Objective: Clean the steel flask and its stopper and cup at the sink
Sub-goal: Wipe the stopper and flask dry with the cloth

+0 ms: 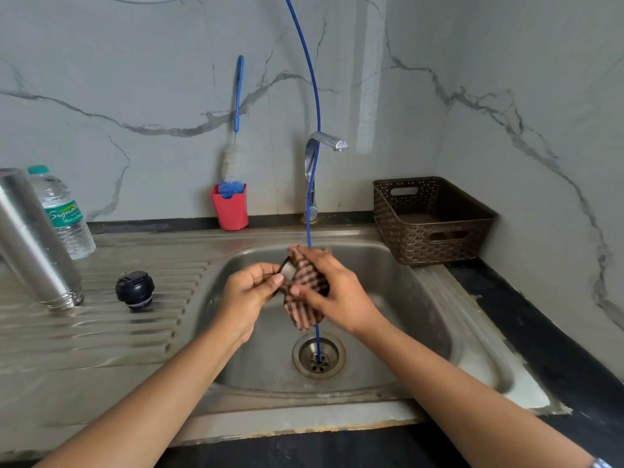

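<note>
**Cup getting wiped over the sink**

Head cam: both hands are over the steel sink basin. The left hand pinches the small steel cup by its rim, and the right hand is wrapped around a brown checked cloth pressed against it. The tall steel flask stands mouth-down on the ribbed drainboard at left, with the black round stopper just beside it. A thin blue hose runs down into the drain.
</note>
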`<state>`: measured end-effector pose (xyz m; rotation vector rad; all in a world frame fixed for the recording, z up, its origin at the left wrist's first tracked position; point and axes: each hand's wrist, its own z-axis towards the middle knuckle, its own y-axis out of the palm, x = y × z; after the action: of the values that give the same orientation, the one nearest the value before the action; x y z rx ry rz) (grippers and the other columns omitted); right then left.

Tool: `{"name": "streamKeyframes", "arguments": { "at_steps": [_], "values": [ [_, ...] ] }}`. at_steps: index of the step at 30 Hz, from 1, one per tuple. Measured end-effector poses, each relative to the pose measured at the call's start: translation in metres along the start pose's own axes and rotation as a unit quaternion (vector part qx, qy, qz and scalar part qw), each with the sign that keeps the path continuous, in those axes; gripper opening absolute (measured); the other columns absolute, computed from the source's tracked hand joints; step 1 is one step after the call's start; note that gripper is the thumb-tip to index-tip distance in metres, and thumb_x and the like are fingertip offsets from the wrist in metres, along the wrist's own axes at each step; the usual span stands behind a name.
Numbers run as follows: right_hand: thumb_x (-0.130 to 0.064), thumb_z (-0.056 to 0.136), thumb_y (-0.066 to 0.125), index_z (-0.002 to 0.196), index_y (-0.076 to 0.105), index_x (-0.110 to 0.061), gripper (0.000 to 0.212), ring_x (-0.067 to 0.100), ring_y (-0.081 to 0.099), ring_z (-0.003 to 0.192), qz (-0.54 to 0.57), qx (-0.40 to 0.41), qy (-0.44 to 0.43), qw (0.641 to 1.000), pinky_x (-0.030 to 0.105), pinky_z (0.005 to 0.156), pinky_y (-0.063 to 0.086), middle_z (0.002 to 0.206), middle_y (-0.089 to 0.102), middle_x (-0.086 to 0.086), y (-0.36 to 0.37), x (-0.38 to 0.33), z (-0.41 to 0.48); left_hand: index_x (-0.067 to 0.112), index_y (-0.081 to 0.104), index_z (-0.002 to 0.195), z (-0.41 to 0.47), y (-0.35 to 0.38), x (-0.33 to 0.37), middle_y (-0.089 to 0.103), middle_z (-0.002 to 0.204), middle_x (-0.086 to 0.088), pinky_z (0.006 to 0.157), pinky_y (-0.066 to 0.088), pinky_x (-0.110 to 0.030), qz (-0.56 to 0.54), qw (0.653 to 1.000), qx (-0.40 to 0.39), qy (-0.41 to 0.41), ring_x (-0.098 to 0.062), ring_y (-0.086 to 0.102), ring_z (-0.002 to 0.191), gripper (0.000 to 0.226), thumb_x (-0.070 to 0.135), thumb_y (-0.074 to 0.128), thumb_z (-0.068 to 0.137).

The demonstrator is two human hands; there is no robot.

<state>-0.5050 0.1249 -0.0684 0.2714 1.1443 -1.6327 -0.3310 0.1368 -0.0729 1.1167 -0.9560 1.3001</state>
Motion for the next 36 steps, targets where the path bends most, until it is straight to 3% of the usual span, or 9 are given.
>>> {"name": "streamKeyframes", "arguments": {
  "at_steps": [2,4,7,12,15,19,25,29,36],
  "values": [
    [-0.023,0.089,0.065,0.131,0.054,-0.018,0.044,0.018,0.06,0.112,0.288,-0.02,0.167,0.943,0.038,0.106,0.043,0.122,0.064,0.007,-0.006,-0.005,0.002,0.006,0.066,0.09,0.0,-0.002,0.0,0.071,0.076,-0.001,0.078,0.051,-0.027,-0.004,1.0,0.003,0.014,-0.015,0.063,0.077,0.018,-0.008,0.053,0.089],
    [-0.021,0.087,0.066,0.131,0.052,-0.019,0.046,0.02,0.062,0.11,0.337,-0.03,0.19,0.922,0.037,0.102,0.046,0.121,0.064,0.01,-0.008,-0.003,0.0,0.005,0.065,0.09,-0.001,0.0,0.002,0.071,0.075,-0.001,0.076,0.052,-0.025,-0.011,1.0,0.003,0.025,-0.014,0.064,0.076,0.019,-0.008,0.052,0.089],
    [-0.023,0.077,0.076,0.139,0.043,-0.021,0.071,0.008,0.046,0.126,0.025,0.0,0.002,1.0,0.021,0.108,0.034,0.136,0.05,0.0,-0.005,-0.004,-0.004,0.007,0.063,0.089,-0.004,0.006,0.003,0.07,0.07,0.002,0.073,0.052,-0.021,-0.037,0.999,-0.001,0.019,-0.006,0.064,0.07,0.02,-0.008,0.051,0.09],
    [-0.022,0.071,0.077,0.14,0.042,-0.008,0.078,0.019,0.037,0.133,-0.204,0.021,-0.187,0.961,0.022,0.113,0.024,0.139,0.044,0.008,0.0,0.001,0.002,0.006,0.061,0.09,-0.004,0.001,0.006,0.069,0.07,0.001,0.08,0.047,-0.03,-0.084,0.995,-0.053,-0.024,-0.008,0.065,0.071,0.015,-0.005,0.05,0.089],
    [-0.019,0.068,0.081,0.132,0.047,-0.019,0.072,0.007,0.05,0.121,0.019,0.02,-0.005,1.0,0.017,0.105,0.036,0.13,0.054,-0.001,-0.002,-0.008,0.001,0.006,0.065,0.094,-0.003,-0.006,0.005,0.071,0.08,-0.006,0.08,0.052,-0.028,-0.109,0.99,-0.083,-0.018,-0.012,0.066,0.078,0.023,0.018,0.075,0.077],
    [-0.016,0.066,0.083,0.117,0.053,-0.026,0.06,0.022,0.067,0.101,0.321,-0.011,0.182,0.929,0.043,0.094,0.052,0.111,0.067,0.007,-0.011,-0.008,-0.001,0.003,0.064,0.096,-0.004,-0.006,0.004,0.071,0.079,-0.006,0.08,0.052,-0.027,-0.076,0.993,-0.095,0.002,-0.012,0.066,0.079,0.033,0.021,0.075,0.071],
    [-0.02,0.064,0.08,0.132,0.046,-0.02,0.077,0.008,0.05,0.116,-0.052,0.014,-0.011,0.998,0.019,0.097,0.042,0.125,0.052,-0.004,-0.003,-0.015,-0.005,0.012,0.072,0.092,-0.004,0.001,0.008,0.07,0.082,-0.007,0.078,0.052,-0.03,-0.077,0.992,-0.095,-0.026,-0.013,0.065,0.077,0.028,0.032,0.078,0.074],
    [-0.023,0.062,0.076,0.139,0.04,-0.009,0.086,0.028,0.043,0.125,-0.267,-0.001,-0.138,0.954,0.041,0.096,0.049,0.132,0.046,0.009,-0.006,-0.008,-0.001,0.004,0.068,0.093,0.0,0.006,0.011,0.071,0.079,-0.005,0.078,0.052,-0.027,-0.058,0.996,-0.047,-0.043,-0.012,0.067,0.078,0.013,0.0,0.056,0.089],
    [-0.024,0.074,0.065,0.14,0.039,-0.006,0.073,0.034,0.042,0.129,-0.39,-0.018,-0.22,0.894,0.046,0.087,0.054,0.138,0.046,0.016,-0.008,-0.017,-0.006,0.002,0.068,0.092,0.002,-0.008,0.023,0.073,0.08,-0.007,0.077,0.058,-0.023,-0.068,0.991,-0.077,-0.085,-0.014,0.07,0.078,0.014,-0.002,0.057,0.084]
  ]
}}
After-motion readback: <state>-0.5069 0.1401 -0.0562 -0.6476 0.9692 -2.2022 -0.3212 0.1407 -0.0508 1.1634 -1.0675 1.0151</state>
